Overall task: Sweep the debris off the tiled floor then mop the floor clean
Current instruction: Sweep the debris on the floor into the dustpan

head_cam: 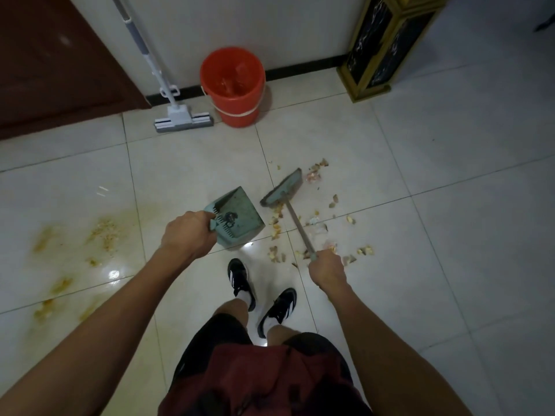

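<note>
The left hand (188, 234) gripped the handle of a dull green plastic dustpan (237, 217), wedge-shaped with a comb-toothed edge, while the right hand (326, 270) clenched the thin metal shaft of a flat-headed broom (282, 189). Crumbly pale debris (318, 223) lay scattered around the broom on the glossy tiled floor (450, 235); its bristles were hard to make out. A sponge mop (183, 118) leaned beside a round red bucket (232, 85), the mop's handle cut off above
</note>
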The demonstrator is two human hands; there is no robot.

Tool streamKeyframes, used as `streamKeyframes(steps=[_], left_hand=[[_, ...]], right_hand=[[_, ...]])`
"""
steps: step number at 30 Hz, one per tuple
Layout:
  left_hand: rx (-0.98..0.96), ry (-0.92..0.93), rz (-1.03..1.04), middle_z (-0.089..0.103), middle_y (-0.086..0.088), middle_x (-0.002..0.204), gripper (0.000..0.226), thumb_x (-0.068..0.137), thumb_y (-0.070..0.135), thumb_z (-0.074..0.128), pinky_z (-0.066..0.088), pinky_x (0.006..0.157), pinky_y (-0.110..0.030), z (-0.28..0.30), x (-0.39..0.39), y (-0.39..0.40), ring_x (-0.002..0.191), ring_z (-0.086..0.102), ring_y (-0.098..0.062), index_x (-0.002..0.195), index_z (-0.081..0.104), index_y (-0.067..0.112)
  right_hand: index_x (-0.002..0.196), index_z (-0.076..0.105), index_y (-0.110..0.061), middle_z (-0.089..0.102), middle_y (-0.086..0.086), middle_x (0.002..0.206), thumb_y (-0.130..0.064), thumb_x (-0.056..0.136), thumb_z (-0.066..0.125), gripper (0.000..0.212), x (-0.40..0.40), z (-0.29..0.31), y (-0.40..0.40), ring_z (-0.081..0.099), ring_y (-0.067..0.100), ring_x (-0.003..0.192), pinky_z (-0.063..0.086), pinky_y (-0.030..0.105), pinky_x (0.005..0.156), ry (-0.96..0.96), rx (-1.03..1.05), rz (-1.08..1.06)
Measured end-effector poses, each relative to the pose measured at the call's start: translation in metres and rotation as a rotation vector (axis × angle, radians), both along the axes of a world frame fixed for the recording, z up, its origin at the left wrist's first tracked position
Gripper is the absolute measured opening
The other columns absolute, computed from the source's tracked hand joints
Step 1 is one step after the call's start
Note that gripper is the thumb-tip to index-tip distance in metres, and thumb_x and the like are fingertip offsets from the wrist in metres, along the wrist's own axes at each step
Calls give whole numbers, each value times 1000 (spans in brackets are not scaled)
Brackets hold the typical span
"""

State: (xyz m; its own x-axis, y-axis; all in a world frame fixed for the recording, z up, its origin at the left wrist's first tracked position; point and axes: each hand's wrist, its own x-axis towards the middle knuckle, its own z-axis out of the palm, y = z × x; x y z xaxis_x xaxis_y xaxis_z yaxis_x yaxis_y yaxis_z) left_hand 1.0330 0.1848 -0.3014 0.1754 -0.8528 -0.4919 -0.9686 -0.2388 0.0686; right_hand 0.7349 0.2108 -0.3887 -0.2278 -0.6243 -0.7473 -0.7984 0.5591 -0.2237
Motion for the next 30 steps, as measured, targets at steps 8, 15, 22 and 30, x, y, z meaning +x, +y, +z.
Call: streamKeyframes(steps=[8,15,22,30], left_hand=[[8,3,-12,71,-6,97,32,86,22,56,49,66,-31,-6,30,-34,76,60,-26,115,70,28],[40,20,-26,71,-8,104,39,84,22,57,52,75,-35,-20,74,-90,89,67,-31,121,67,28],[55,21,-92,70,-9,104,41,86,23,55,52,75,-36,-41,111,-136,89,66,-32,125,66,31],[57,30,-129,69,-7,99,33,87,23,57,51,73,-35,-49,116,-161,86,66,-32,116,68,30]], right_hand=[[137,59,-13,66,17,120,-15,94,50,44,43,-7,-50,66,34,103,57,39,89,-77,-113,-21],[133,61,-8,66,19,122,-19,99,53,37,106,-22,-132,67,35,105,58,44,91,-136,-170,-103],[132,55,-3,66,14,118,-15,93,53,41,160,-41,-207,70,30,92,61,36,79,-199,-99,-136],[122,60,-1,68,19,110,-8,92,51,32,165,-49,-228,69,36,96,60,42,84,-30,-11,109]])
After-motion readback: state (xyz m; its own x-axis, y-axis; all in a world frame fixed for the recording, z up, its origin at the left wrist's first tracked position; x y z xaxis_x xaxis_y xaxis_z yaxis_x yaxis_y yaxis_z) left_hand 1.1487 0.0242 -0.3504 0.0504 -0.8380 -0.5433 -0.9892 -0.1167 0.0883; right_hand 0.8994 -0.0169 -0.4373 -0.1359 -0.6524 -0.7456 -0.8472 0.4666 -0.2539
